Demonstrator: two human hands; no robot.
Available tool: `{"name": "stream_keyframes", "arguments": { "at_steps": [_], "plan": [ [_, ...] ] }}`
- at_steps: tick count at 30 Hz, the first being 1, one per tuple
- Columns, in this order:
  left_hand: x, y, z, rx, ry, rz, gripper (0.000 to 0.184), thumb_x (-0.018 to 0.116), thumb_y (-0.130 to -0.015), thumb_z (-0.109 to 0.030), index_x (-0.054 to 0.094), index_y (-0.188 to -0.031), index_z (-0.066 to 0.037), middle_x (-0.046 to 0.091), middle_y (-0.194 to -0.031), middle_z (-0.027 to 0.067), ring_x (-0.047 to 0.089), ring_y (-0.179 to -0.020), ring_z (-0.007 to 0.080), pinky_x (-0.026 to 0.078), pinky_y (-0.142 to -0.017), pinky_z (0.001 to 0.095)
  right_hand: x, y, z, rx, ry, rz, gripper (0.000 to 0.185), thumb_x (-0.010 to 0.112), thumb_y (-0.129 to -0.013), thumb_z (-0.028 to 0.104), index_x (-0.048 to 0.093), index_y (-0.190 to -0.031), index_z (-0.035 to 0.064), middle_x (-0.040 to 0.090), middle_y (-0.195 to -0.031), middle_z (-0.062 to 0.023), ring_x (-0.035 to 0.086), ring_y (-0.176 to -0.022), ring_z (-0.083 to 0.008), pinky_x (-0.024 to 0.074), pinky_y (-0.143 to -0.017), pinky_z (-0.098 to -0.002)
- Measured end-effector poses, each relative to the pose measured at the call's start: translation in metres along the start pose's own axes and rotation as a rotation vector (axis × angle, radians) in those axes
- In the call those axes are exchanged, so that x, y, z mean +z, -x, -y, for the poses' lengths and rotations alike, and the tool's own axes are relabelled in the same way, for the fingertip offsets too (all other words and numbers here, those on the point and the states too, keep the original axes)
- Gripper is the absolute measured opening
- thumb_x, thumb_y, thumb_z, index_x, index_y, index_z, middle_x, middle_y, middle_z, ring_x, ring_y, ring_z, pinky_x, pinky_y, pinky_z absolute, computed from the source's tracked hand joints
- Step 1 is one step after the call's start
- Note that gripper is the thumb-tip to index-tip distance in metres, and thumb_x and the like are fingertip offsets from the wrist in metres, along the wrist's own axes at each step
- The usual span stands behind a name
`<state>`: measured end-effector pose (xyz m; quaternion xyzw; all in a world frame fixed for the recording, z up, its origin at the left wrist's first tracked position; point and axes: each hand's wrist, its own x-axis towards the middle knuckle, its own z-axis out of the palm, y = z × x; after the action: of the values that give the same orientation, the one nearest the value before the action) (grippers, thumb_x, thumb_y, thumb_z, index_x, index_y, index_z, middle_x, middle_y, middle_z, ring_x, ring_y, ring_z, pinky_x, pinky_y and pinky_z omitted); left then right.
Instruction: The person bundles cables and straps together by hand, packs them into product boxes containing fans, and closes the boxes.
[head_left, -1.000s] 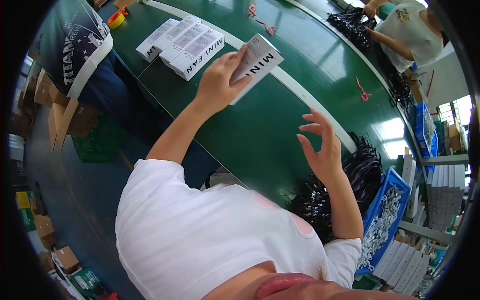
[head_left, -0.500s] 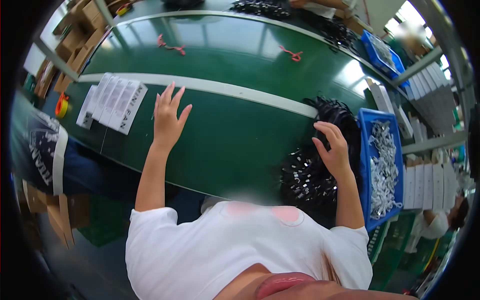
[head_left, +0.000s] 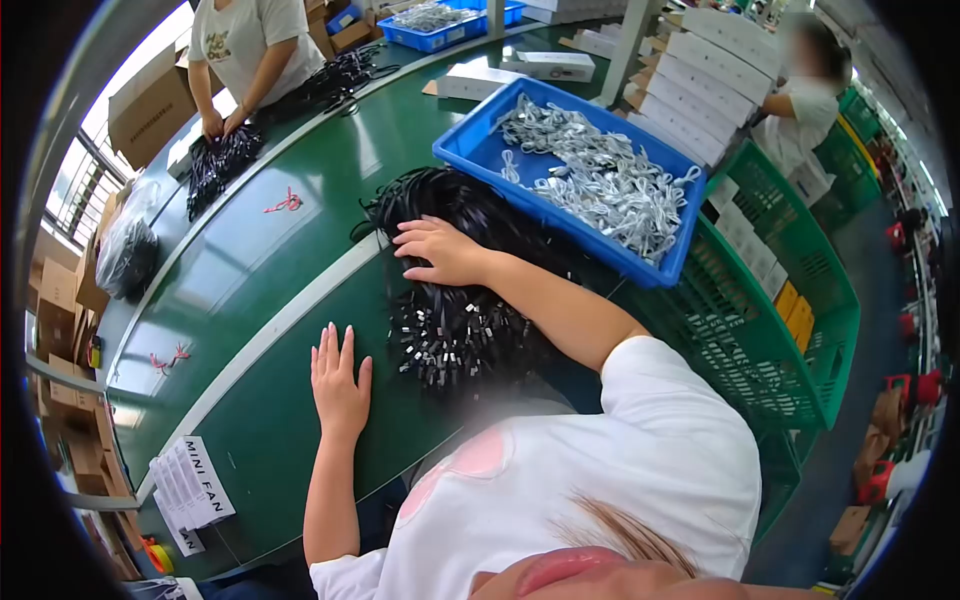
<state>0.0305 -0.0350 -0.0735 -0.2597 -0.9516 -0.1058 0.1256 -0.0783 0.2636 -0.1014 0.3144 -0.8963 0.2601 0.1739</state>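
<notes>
My left hand (head_left: 340, 385) lies flat on the green tabletop (head_left: 280, 450), fingers stretched out and nothing in it. On top of a thick heap of black cables (head_left: 465, 330) rests my right hand (head_left: 440, 250), its fingers extended and slightly apart, touching the strands without wrapping round them. Many small shiny metal plugs show at the near end of the heap. Right behind it stands a blue tray (head_left: 480, 165) holding a tangle of white cables (head_left: 610, 180).
White "MINI FAN" boxes (head_left: 195, 485) stand at lower left. Pink ties (head_left: 285, 203) lie across a white divider strip (head_left: 270, 335). A green crate (head_left: 800, 340) is at my right. Across the table, a co-worker (head_left: 255, 50) handles black cables; another person (head_left: 805, 110) is at upper right.
My view has swung to the right, bringing the blue tray and co-workers into fuller sight. My right hand has moved from the cable heap's edge onto its top; my left hand remains flat, fingers extended.
</notes>
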Motion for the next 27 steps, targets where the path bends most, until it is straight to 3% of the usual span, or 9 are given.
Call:
{"name": "stream_keyframes", "arguments": {
  "at_steps": [7, 17, 20, 22, 24, 27],
  "plan": [
    [0.018, -0.014, -0.016, -0.053, 0.025, -0.065, 0.056, 0.057, -0.096, -0.02, 0.039, -0.146, -0.002, 0.043, -0.15, 0.0163, 0.038, -0.142, 0.0294, 0.028, -0.117, 0.044, 0.0, -0.004, -0.002, -0.003, -0.052, 0.018, 0.032, 0.068, -0.086, 0.033, 0.07, -0.107, 0.0095, 0.065, -0.125, -0.0043, 0.048, -0.132, -0.0247, 0.03, -0.114, -0.0476],
    [0.066, -0.077, -0.076, 0.122, 0.227, -0.098, 0.058, 0.051, -0.091, -0.003, 0.036, -0.147, 0.001, 0.05, -0.145, 0.0155, 0.046, -0.136, 0.029, 0.029, -0.116, 0.0442, -0.003, -0.003, -0.009, -0.041, -0.102, -0.011, 0.025, 0.069, -0.084, 0.023, 0.07, -0.105, 0.0082, 0.067, -0.12, -0.0055, 0.052, -0.128, -0.0262, 0.0352, -0.111, -0.0436],
    [0.051, -0.08, -0.079, 0.081, 0.324, -0.079, 0.051, 0.048, -0.092, 0.0, 0.045, -0.142, 0.001, 0.056, -0.138, 0.0154, 0.054, -0.127, 0.0301, 0.037, -0.111, 0.0388, -0.013, 0.002, -0.005, -0.039, -0.098, -0.067, 0.025, 0.069, -0.081, 0.018, 0.07, -0.104, 0.0078, 0.069, -0.116, -0.0059, 0.055, -0.124, -0.0278, 0.0391, -0.108, -0.042],
    [0.044, -0.077, -0.07, -0.106, 0.746, -0.099, 0.04, 0.048, -0.093, -0.001, 0.057, -0.132, 0.001, 0.065, -0.126, 0.0143, 0.063, -0.114, 0.0283, 0.046, -0.101, 0.0329, -0.007, -0.003, -0.006, -0.104, -0.096, -0.083, 0.024, 0.069, -0.081, 0.017, 0.071, -0.102, 0.0075, 0.069, -0.115, -0.0064, 0.057, -0.122, -0.0288, 0.0415, -0.105, -0.0413],
    [0.045, -0.081, -0.066, -0.185, 0.912, -0.189, 0.031, 0.05, -0.096, -0.004, 0.064, -0.123, 0.0, 0.071, -0.115, 0.012, 0.067, -0.105, 0.0254, 0.049, -0.091, 0.0288, -0.003, -0.008, -0.008, -0.086, -0.115, -0.067, 0.021, 0.068, -0.08, 0.021, 0.072, -0.098, 0.01, 0.07, -0.11, -0.005, 0.059, -0.119, -0.0283, 0.0423, -0.103, -0.0439],
    [0.033, -0.081, -0.067, -0.332, 1.022, -0.158, 0.029, 0.061, -0.095, -0.014, 0.066, -0.12, -0.001, 0.072, -0.108, 0.0086, 0.067, -0.092, 0.018, 0.05, -0.084, 0.0261, -0.006, -0.005, -0.008, -0.051, -0.099, -0.02, 0.025, 0.068, -0.083, 0.022, 0.07, -0.105, 0.0095, 0.068, -0.119, -0.0056, 0.054, -0.126, -0.0262, 0.0374, -0.107, -0.0444]
  ]
}}
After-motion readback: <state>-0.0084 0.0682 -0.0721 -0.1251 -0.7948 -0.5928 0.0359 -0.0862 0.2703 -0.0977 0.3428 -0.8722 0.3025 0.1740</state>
